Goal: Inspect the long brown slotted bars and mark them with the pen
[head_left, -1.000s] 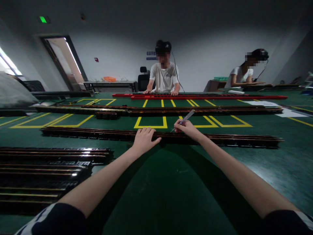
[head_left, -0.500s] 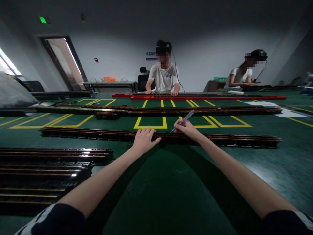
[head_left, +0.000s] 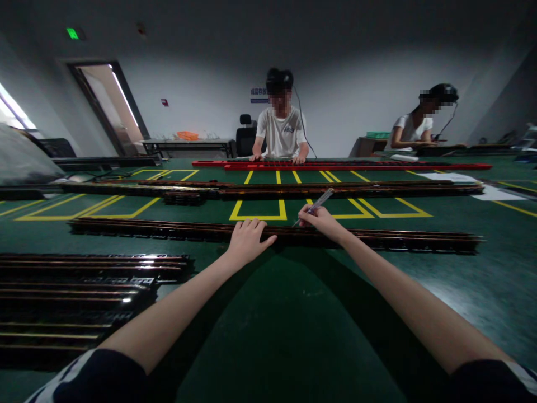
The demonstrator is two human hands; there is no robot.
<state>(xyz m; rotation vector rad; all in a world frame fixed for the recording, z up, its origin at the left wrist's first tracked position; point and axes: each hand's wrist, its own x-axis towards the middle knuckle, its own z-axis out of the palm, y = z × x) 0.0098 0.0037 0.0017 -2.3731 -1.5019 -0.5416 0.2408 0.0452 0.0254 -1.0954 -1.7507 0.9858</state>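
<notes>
Across my green table, far from me, a person in a white shirt sits behind long red rails. Another person sits at the far right. Yellow floor-tape boxes mark the tabletop. A stack of dark rails lies near left, and a doorway stands open far left.

- The long rail under my hands looks like dark, shiny metal.
- My screwdriver has a see-through plastic handle.
- The green table looks smooth and a bit shiny.
</notes>
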